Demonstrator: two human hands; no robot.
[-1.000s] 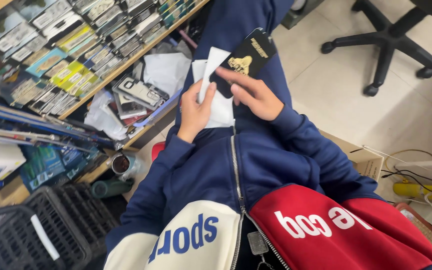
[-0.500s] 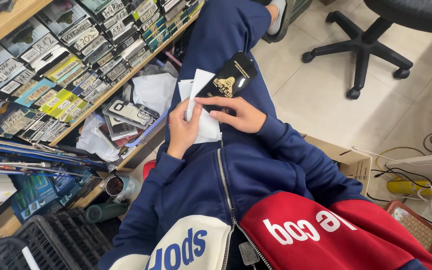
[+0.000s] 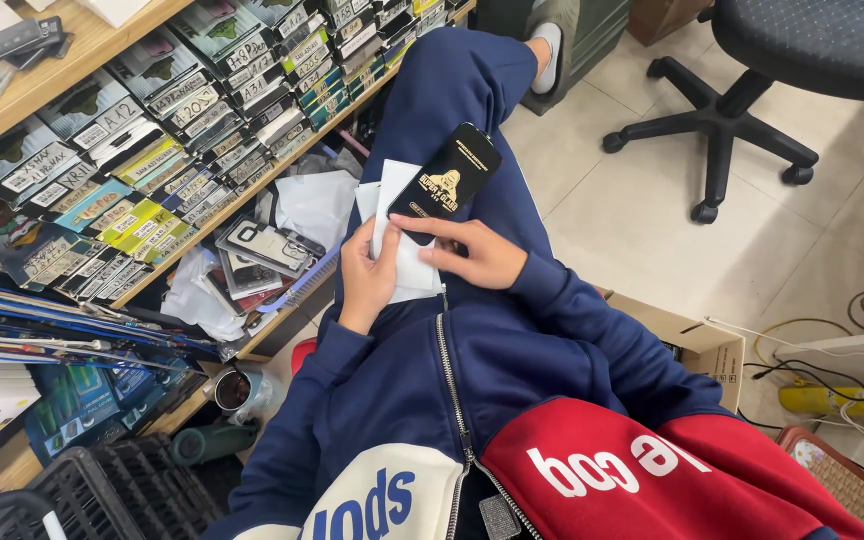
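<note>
While I sit with my legs stretched out, the shelves [image 3: 152, 150] on the left are packed with boxed stock, and an office chair [image 3: 752, 90] stands far right on the tiled floor. A cardboard box [image 3: 697, 345] lies near right. On my lap rest white sheets [image 3: 404, 262], pinched by my left hand [image 3: 367, 280]. My right hand [image 3: 477, 252] grips the lower end of a black packet [image 3: 447, 182], which lies over the sheets.

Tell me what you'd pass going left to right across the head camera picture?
Shelf of boxes → left hand → black packet → right hand → office chair → cables.
</note>
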